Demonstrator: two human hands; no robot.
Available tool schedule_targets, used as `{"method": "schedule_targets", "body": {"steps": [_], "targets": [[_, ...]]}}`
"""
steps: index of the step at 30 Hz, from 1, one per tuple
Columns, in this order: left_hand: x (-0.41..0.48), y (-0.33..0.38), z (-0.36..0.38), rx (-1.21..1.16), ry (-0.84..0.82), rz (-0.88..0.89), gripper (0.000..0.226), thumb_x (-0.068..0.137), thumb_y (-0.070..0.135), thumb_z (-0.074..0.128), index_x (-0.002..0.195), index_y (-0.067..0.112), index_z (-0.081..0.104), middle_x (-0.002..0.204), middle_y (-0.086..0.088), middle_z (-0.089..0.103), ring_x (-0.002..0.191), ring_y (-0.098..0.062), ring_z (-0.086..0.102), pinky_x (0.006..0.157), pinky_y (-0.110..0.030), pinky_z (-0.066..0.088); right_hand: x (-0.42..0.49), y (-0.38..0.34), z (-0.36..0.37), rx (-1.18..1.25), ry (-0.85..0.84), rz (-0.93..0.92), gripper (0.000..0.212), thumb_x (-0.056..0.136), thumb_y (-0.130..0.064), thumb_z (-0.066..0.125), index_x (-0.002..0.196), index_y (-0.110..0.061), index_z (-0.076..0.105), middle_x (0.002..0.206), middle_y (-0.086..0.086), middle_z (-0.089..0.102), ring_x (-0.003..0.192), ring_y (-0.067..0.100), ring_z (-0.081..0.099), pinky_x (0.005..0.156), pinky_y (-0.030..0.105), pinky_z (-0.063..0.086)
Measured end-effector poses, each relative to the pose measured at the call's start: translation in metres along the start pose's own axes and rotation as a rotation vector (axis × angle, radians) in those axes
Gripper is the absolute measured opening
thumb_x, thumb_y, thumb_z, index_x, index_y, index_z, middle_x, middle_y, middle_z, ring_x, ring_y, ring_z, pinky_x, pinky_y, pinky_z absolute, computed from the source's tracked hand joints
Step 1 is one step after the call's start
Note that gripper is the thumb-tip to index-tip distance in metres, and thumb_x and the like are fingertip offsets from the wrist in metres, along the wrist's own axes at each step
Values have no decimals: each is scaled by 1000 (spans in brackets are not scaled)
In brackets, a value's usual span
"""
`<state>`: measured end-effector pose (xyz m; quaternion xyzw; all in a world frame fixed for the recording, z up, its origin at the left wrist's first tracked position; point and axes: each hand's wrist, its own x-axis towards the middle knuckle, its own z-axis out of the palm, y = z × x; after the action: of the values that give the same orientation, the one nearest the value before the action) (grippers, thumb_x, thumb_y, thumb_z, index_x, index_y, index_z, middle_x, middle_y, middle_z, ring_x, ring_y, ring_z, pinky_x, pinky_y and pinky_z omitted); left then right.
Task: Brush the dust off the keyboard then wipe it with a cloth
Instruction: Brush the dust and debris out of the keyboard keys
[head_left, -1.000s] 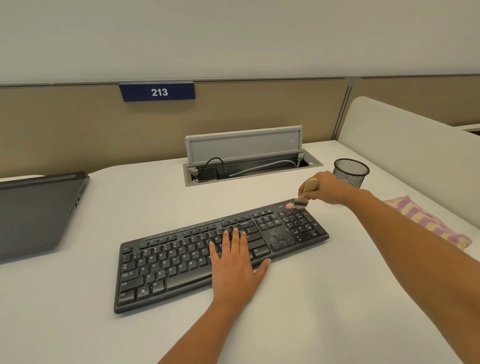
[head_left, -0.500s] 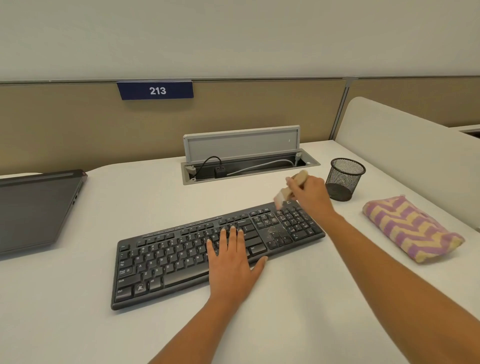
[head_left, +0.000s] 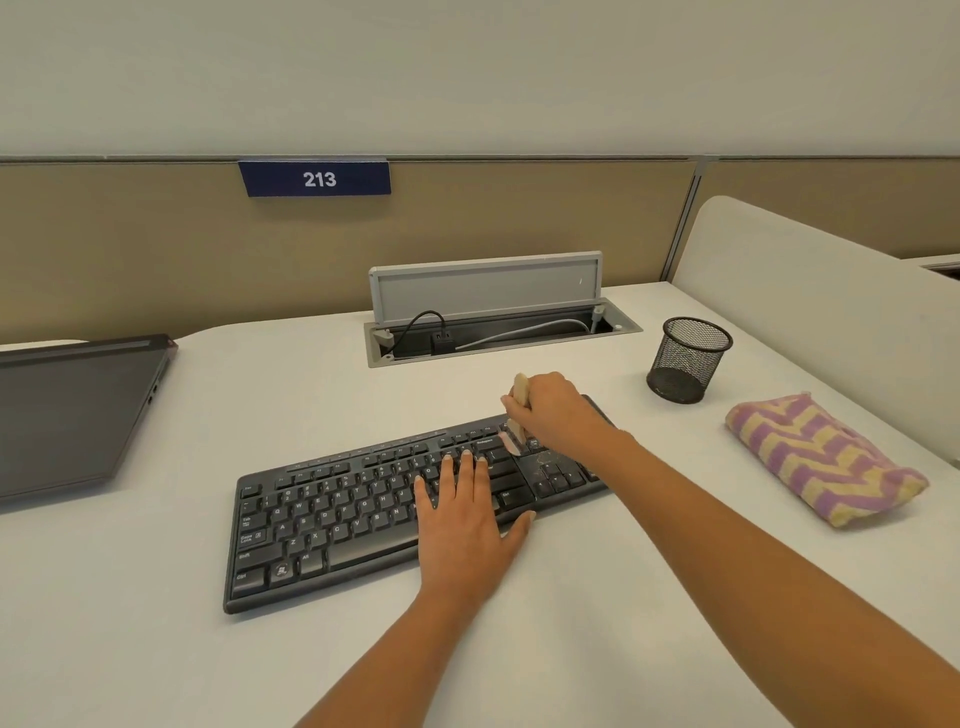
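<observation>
A black keyboard lies across the middle of the white desk, with pale dust around its arrow keys. My left hand rests flat on the keys right of centre, fingers straight. My right hand grips a small tan-handled brush over the keyboard's upper right part; its bristles touch the keys beside the backspace key. A folded purple and yellow zigzag cloth lies on the desk to the right, apart from both hands.
A black mesh pen cup stands behind the cloth. An open cable tray with cords sits at the back centre. A closed dark laptop lies at far left. A white side partition bounds the right.
My right hand has swept the brush leftward from the keyboard's far right corner to the keys near the backspace key. The left hand stayed flat on the keys.
</observation>
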<state>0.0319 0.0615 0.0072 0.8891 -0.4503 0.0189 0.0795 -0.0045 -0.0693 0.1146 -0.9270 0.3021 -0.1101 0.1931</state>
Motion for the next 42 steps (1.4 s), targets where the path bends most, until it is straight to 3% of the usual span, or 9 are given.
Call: {"method": "schedule_targets", "body": {"steps": [5, 10, 16, 22, 27, 30, 34, 37, 42], "targets": [[-1, 0, 0, 34, -34, 1, 110, 70, 75, -23, 152, 14, 15, 160, -5, 11, 147, -25, 7, 116, -51, 2, 5, -18, -11, -159, -152, -44, 23, 98, -22, 43, 83, -5, 46, 62, 0, 41, 58, 14, 47, 49, 16, 33], [-1, 0, 2, 11, -1, -8, 86, 84, 70, 19, 126, 9, 63, 132, -9, 58, 124, -28, 53, 100, -55, 39, 11, -22, -14, -99, -9, -51, 40, 99, -24, 41, 62, -10, 44, 57, -1, 40, 53, 11, 45, 47, 14, 29], [-1, -1, -1, 14, -36, 6, 107, 66, 71, -21, 153, 15, 5, 161, -5, 3, 147, -24, -2, 115, -51, -3, 10, -13, -7, 107, 169, -8, 40, 98, -28, 43, 90, 4, 65, 77, 16, 62, 73, 20, 58, 65, 22, 40], [-1, -2, 0, 9, -4, 13, 106, 68, 71, -19, 153, 14, 7, 160, -5, 5, 147, -25, 0, 115, -51, -3, 8, 6, -2, 101, 124, 69, 37, 97, -27, 46, 80, 2, 61, 65, 9, 54, 69, 22, 56, 56, 23, 39], [0, -2, 1, 8, 5, -4, 104, 72, 73, -14, 152, 13, 16, 159, -6, 13, 147, -26, 8, 115, -53, 4, 7, 10, -10, 79, 19, 111, 29, 96, -24, 47, 90, 1, 61, 89, 19, 65, 74, 23, 61, 66, 28, 49], [0, -2, 2, 18, -35, 2, 107, 66, 71, -21, 153, 15, 4, 161, -4, 1, 147, -24, -2, 116, -51, -2, 9, 8, -19, 79, -66, 135, 20, 96, -20, 48, 88, -3, 55, 92, 19, 66, 77, 29, 69, 70, 31, 54], [0, -1, 0, 18, -30, 0, 107, 65, 71, -22, 153, 16, 2, 161, -4, -1, 147, -24, -5, 116, -50, -5, 12, 8, -23, 101, 114, 144, 30, 96, -25, 48, 87, 1, 62, 92, 20, 68, 71, 23, 64, 59, 23, 47], [-1, -2, 1, 16, -22, 0, 106, 66, 71, -20, 153, 16, 3, 161, -4, 0, 147, -24, -4, 115, -50, -4, 11, 8, -13, 252, 238, 150, 37, 96, -30, 49, 94, 3, 64, 93, 18, 68, 81, 26, 67, 71, 31, 55], [-1, -1, 0, 29, -26, -3, 105, 66, 71, -21, 153, 16, 2, 161, -4, -1, 147, -23, -4, 116, -50, -4, 9, 13, -1, 241, 150, 164, 39, 95, -31, 50, 97, 5, 65, 92, 19, 68, 81, 28, 68, 74, 37, 57]]}}
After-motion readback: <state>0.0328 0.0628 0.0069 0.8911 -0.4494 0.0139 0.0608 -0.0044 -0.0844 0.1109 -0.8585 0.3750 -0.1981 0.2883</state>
